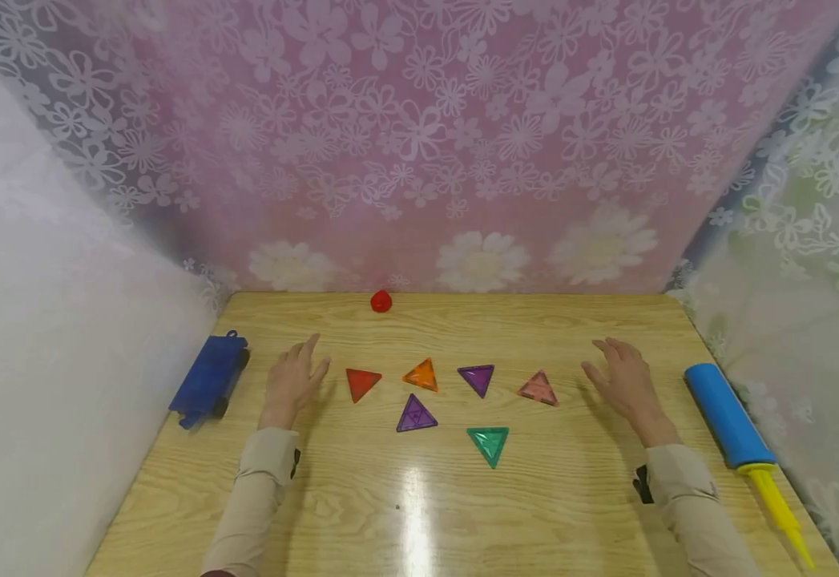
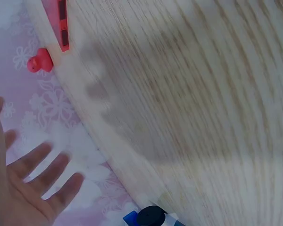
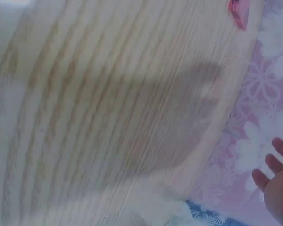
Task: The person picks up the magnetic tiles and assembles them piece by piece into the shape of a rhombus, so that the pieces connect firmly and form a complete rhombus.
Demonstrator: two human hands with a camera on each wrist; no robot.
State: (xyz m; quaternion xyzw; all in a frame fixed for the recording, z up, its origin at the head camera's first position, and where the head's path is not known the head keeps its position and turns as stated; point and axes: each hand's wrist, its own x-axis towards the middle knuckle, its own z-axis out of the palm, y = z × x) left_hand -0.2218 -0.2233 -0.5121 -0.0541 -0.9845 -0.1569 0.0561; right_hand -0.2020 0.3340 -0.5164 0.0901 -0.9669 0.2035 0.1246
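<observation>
My left hand (image 1: 292, 383) hovers over the left part of the table, fingers spread and holding nothing. Just right of it lies a red triangular tile (image 1: 363, 384). My right hand (image 1: 624, 383), also with nothing in it, is over the right part, its fingers loosely extended. Nearest to that one is a pink triangular tile (image 1: 538, 389). Between them lie an orange triangle (image 1: 422, 375), a purple triangle (image 1: 477, 379), a second purple triangle (image 1: 416, 414) and a green triangle (image 1: 489, 444). In the left wrist view, the hand's fingers (image 2: 56, 174) are apart, above their shadow.
A blue toy cart (image 1: 207, 377) with dark wheels stands at the left edge. Along the right edge lies a blue and yellow hand pump (image 1: 740, 425). A small red toy (image 1: 381, 301) sits at the back edge, before a floral curtain (image 1: 419, 160).
</observation>
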